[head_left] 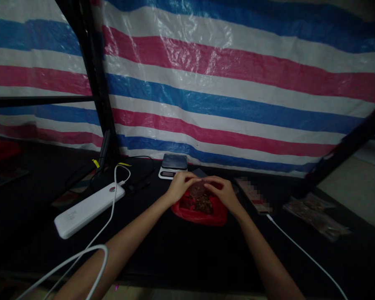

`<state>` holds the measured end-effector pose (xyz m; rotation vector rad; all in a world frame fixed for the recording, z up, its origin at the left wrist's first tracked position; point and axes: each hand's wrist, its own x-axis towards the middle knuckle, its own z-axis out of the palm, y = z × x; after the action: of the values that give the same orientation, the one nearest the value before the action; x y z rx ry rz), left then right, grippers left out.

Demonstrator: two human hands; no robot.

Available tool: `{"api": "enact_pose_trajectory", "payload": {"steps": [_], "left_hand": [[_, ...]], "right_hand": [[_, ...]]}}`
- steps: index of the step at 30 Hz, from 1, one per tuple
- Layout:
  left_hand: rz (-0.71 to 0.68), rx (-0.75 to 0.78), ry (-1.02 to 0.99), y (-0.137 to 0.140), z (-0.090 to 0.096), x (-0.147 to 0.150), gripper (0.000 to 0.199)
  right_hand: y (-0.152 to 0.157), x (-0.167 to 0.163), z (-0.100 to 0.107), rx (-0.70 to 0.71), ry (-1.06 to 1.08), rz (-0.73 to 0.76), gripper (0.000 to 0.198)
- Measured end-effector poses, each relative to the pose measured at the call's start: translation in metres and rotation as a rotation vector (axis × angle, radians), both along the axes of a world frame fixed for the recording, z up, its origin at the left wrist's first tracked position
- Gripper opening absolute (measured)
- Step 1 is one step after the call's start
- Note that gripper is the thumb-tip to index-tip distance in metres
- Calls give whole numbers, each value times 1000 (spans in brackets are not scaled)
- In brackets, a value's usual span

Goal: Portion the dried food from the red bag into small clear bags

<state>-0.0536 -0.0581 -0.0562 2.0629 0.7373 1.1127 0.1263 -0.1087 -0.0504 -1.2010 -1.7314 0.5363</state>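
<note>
My left hand (181, 186) and my right hand (221, 189) meet at the middle of the black table. Fingers and thumbs of both pinch the upper edge of what looks like a small clear plastic bag (198, 189), one hand on each side. Right below it lies a red plastic bag (195, 216), spread open. Inside the red bag is a heap of small brown and dark red pieces (203, 204), too dim to name. The clear bag partly covers the red bag's far side, and I cannot tell how much is in it.
Behind my hands stands a small digital scale (174, 163). To the left lies a white power strip (89, 208) with a white cable. A phone-like device (253, 196) on a white cord and filled clear bags (318, 214) are to the right. Striped sheeting (221, 91) hangs behind.
</note>
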Motion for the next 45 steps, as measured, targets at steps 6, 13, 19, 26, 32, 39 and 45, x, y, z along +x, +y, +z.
{"api": "enact_pose_trajectory", "payload": {"steps": [6,13,19,26,32,39,45], "left_hand": [[5,19,172,-3,4,-4,22],[57,59,133,-4,-8,-6,24],[77,3,138,0,-17,1,23],[134,29,172,-3,-16,6,21],[134,-124,-10,1,-26,6,24],[138,-230,-29,14,-39,-1,30],[121,-279,-30,17,-40,-4,29]], "right_hand": [[0,4,-1,70,43,-150,21],[4,8,-12,-44,-141,-142,25],[9,12,-17,-4,-61,-170,29],[10,17,-23,17,-182,-166,24],[5,16,-16,28,-383,-219,29],[1,10,-19,27,-317,-214,13],[1,7,-20,-11,-432,-271,16]]}}
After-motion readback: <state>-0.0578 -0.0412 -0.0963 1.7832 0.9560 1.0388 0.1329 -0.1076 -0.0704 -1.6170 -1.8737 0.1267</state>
